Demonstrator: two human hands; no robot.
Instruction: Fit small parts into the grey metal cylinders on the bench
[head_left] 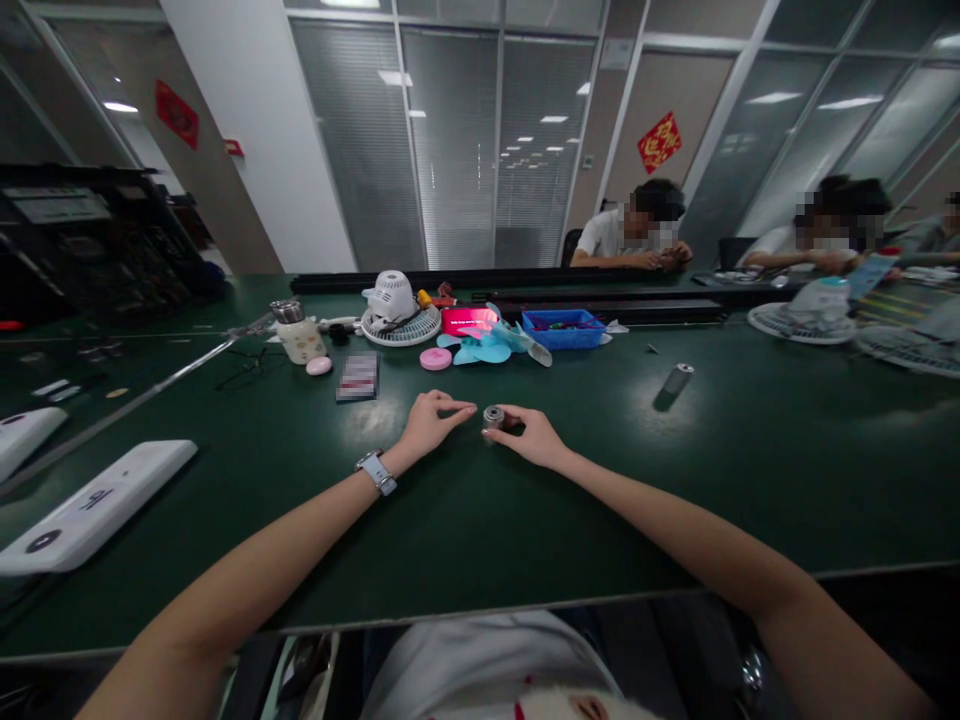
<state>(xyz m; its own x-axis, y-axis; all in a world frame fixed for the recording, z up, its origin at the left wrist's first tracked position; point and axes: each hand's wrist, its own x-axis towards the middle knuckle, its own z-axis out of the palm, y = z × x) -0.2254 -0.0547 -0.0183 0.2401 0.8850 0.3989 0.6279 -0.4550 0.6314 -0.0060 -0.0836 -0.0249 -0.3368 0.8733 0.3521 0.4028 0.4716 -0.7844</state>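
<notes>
Pinching a small metal cylinder (pixel 493 416) on the green table (pixel 600 480), right hand (pixel 531 436) steadies it; left hand (pixel 431 420), loosely curled and empty, rests just beside, likely readying to join in.

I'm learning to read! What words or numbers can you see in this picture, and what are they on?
None can be read for sure.
White flat device: dark marks, too blurred to read.
Red wall decoration: gold sign, too small.
Second red wall decoration: too small.
Glowing pink screen: tiny line of text, blurred.
Small card: blurred out.
The small metal cylinder at the right hand shows no writing.
</notes>
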